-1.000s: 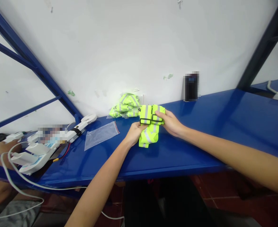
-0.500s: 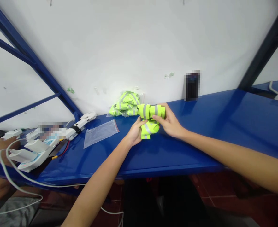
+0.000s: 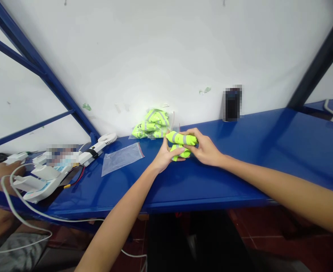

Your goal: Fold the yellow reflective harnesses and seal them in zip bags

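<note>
Between my two hands is a bundled fluorescent yellow reflective vest (image 3: pixel 181 138) with grey bands, held above the blue table (image 3: pixel 217 181). My left hand (image 3: pixel 164 155) grips its lower left part, the thumb lying across the front. At the right end, my right hand (image 3: pixel 202 148) pinches the upper fold between thumb and fingers. Behind the bundle, clear bags of similar yellow vests (image 3: pixel 152 122) lean against the wall. Flat on the table, left of my left hand, lies a clear zip bag (image 3: pixel 123 158) with a red strip at its mouth.
At the left stand a white handheld fan (image 3: pixel 106 138) and a white device (image 3: pixel 44 185) with cables. A white cable (image 3: pixel 70 222) hangs over the table's front edge. Another person's hand (image 3: pixel 9 170) is at far left. A dark, blurred box (image 3: pixel 232 105) stands against the wall.
The lower part of the vest, which hung down in front, is now folded up into a smaller bundle. My left thumb has moved across it, and my right fingers have shifted over the top.
</note>
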Demonstrator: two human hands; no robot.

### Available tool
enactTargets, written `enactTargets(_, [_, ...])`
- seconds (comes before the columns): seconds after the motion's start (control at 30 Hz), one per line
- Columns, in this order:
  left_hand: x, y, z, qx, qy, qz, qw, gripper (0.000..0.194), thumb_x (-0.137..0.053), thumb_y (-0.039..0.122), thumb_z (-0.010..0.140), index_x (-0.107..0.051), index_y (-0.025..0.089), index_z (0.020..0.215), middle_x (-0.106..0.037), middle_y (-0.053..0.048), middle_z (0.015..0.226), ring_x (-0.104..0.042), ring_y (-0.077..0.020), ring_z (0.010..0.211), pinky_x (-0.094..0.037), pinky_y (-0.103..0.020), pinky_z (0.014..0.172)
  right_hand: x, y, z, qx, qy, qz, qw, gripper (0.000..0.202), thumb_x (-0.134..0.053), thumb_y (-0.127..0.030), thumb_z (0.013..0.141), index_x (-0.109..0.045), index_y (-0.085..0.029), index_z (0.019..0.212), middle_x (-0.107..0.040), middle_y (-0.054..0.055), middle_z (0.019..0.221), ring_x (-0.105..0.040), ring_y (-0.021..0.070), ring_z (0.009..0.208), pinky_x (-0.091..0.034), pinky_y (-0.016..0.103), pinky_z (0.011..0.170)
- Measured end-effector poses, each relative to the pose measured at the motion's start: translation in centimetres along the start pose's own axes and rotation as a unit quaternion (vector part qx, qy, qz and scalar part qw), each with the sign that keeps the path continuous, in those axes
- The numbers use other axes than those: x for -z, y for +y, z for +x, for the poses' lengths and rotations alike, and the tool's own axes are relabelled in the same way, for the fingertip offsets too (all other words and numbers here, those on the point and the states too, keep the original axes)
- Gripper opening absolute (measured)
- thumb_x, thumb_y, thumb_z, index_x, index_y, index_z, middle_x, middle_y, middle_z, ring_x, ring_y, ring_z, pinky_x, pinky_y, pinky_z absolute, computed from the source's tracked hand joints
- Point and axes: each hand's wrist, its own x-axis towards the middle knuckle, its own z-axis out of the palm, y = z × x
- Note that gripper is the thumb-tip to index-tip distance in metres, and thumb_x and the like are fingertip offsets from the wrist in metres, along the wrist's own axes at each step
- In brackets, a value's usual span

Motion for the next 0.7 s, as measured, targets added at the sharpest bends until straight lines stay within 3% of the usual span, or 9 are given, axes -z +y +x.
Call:
enactTargets(0.1, [0.0, 0.1, 0.1, 0.017, -0.002, 0.001, 1.000, 0.104, -0.076, 0.026, 0.075, -0.004, 0.035, 0.148, -0.070, -0.008, 0.101, -0.073, -0.0238, 0.078, -0.058, -0.042, 0.075, 0.1, 0.1, 0.0, 0.028, -0.006, -0.004, 1.000, 0.046, -0.053, -0.025, 0.088, -0.048, -0.028, 0.134, -0.061, 0.005, 0.131, -0.059, 0.0266, 0.117, -0.045, 0.042, 0.098])
enactTargets(0.27, [0.6, 0.3, 0.0, 0.057, -0.025, 0.022, 0.998, 0.083, -0.074, 0.029, 0.077, -0.023, 0.026, 0.142, -0.070, -0.014, 0.107, -0.073, -0.0251, 0.082, -0.057, -0.041, 0.078, 0.4, 0.4, -0.3, 0.087, -0.042, -0.037, 0.995, 0.050, -0.049, -0.014, 0.085, -0.055, -0.030, 0.131, -0.058, 0.003, 0.135, -0.052, 0.0266, 0.125, -0.040, 0.048, 0.106])
enactTargets(0.4, [0.9, 0.2, 0.2, 0.059, -0.025, 0.018, 0.998, 0.075, -0.072, 0.022, 0.078, -0.029, 0.020, 0.139, -0.072, -0.013, 0.097, -0.073, -0.0254, 0.082, -0.057, -0.039, 0.079, 0.4, 1.1, -0.2, 0.118, -0.056, -0.059, 0.990, 0.053, -0.050, -0.009, 0.081, -0.060, -0.032, 0.127, -0.057, 0.002, 0.137, -0.047, 0.0277, 0.130, -0.035, 0.053, 0.110])
enactTargets(0.47, [0.7, 0.1, 0.3, 0.038, -0.007, -0.001, 0.999, 0.082, -0.070, 0.015, 0.077, -0.023, 0.020, 0.144, -0.072, -0.011, 0.094, -0.073, -0.0258, 0.082, -0.057, -0.037, 0.077, 0.4, 1.3, -0.1, 0.125, -0.061, -0.069, 0.988, 0.051, -0.050, -0.009, 0.081, -0.061, -0.032, 0.126, -0.057, 0.003, 0.136, -0.047, 0.0277, 0.130, -0.035, 0.053, 0.110])
enactTargets(0.6, [0.3, -0.1, 0.1, 0.017, 0.016, -0.035, 0.999, 0.109, -0.065, 0.009, 0.078, 0.015, 0.031, 0.149, -0.072, -0.007, 0.095, -0.074, -0.0261, 0.080, -0.058, -0.042, 0.077, 0.6, 1.4, 0.1, 0.111, -0.093, -0.074, 0.987, 0.050, -0.050, -0.011, 0.082, -0.060, -0.030, 0.127, -0.057, 0.004, 0.135, -0.049, 0.0281, 0.127, -0.038, 0.052, 0.106])
enactTargets(0.7, [0.2, 0.0, 0.0, 0.022, -0.001, -0.046, 0.999, 0.111, -0.065, 0.011, 0.080, 0.020, 0.034, 0.148, -0.071, -0.008, 0.099, -0.074, -0.0261, 0.080, -0.058, -0.044, 0.078, 1.1, 1.3, 0.2, 0.079, -0.120, -0.064, 0.988, 0.046, -0.051, -0.014, 0.083, -0.059, -0.029, 0.126, -0.061, 0.005, 0.129, -0.055, 0.0284, 0.119, -0.043, 0.049, 0.100])
